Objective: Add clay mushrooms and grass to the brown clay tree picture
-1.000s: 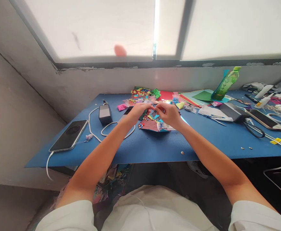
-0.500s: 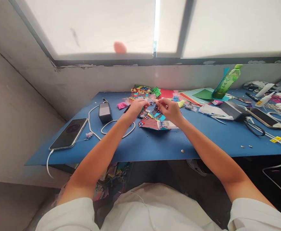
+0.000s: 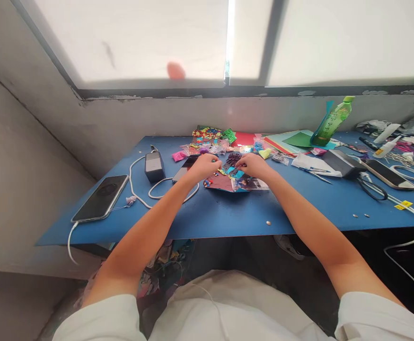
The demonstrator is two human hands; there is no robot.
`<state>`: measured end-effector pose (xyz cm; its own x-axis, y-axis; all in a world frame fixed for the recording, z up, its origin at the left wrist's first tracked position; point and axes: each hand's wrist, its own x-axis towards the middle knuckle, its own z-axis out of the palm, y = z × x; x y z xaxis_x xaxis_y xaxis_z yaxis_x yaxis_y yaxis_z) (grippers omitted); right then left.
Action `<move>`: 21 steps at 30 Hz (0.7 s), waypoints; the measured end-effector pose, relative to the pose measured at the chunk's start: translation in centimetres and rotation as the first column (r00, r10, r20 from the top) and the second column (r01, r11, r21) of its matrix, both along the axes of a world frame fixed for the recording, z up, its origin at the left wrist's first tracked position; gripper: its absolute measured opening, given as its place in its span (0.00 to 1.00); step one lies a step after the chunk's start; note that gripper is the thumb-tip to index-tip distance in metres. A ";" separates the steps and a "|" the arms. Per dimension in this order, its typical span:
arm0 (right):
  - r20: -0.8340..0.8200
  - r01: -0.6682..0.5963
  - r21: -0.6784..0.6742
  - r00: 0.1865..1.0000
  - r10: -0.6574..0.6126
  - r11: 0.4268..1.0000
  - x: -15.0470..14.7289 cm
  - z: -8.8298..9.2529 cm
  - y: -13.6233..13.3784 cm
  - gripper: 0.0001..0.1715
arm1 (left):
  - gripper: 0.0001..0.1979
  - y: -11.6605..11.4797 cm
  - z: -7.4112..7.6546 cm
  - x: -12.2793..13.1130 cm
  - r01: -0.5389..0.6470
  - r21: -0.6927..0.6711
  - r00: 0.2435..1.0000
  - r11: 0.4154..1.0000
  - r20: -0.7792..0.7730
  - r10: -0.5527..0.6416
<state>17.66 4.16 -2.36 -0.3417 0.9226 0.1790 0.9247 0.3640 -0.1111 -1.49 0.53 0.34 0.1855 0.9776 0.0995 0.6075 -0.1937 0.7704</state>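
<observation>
A brown craft board [image 3: 221, 183] with blue patches, yellow trim and small coloured bits lies in front of me on the blue table. Over its left edge, my left hand [image 3: 207, 166] is closed, a tiny dark green bit showing at its fingertips. My right hand [image 3: 253, 166] is low over the board's right part, fingertips pinched at a dark purple crumbly patch [image 3: 233, 158]. Whatever sits between those fingers is too small to name. A clear plastic packet [image 3: 251, 184] rests on the board's front right, below my right wrist.
A phone [image 3: 101, 199] and a black power brick [image 3: 154, 166] with white cables lie left. Behind the board are small plastic bags and a colourful piece [image 3: 207, 134]. To the right are coloured paper [image 3: 299, 139], a leaning green bottle [image 3: 333, 121], tweezers and another phone [image 3: 387, 173].
Both hands have come down closer to the board. My right hand has moved from the pink bit behind it to the purple patch. A phone behind my left hand shows more.
</observation>
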 end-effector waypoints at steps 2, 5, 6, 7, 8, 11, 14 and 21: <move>0.043 -0.012 -0.013 0.999 0.012 1.000 0.0 -0.1 0.1 0.11 | 0.10 -0.1 0.2 0.0 0.009 0.003 1.000 1.000 -0.026 -0.009; 0.093 -0.024 -0.023 0.995 0.026 0.999 -0.1 -0.3 0.2 0.08 | 0.12 -0.3 0.4 0.1 0.018 0.000 0.999 1.000 -0.049 -0.018; 0.106 -0.029 -0.024 0.994 0.031 0.999 -0.1 -0.4 0.3 0.08 | 0.12 -0.4 0.4 0.1 0.018 -0.001 0.999 1.000 -0.052 -0.018; 0.116 -0.035 -0.025 0.993 0.038 0.999 0.0 -0.5 0.4 0.09 | 0.12 -0.4 0.4 0.2 0.018 -0.002 0.998 1.000 -0.052 -0.018; 0.123 -0.041 -0.024 0.991 0.044 0.999 0.0 -0.6 0.5 0.11 | 0.12 -0.4 0.4 0.2 0.017 -0.003 0.999 1.000 -0.051 -0.017; 0.119 -0.051 -0.014 0.992 0.053 0.999 0.2 -1.0 0.9 0.15 | 0.12 -0.4 0.3 0.2 0.011 -0.007 0.999 1.000 -0.035 -0.012; 0.070 -0.053 0.010 0.996 0.053 0.999 0.4 -1.5 1.4 0.15 | 0.12 -0.3 0.2 0.3 -0.002 -0.017 1.000 1.000 0.000 0.002; -0.183 -0.103 0.184 0.973 0.137 0.977 -1.0 -1.5 0.6 0.08 | 0.09 0.3 -0.4 0.4 -0.028 -0.082 0.983 0.996 0.178 0.042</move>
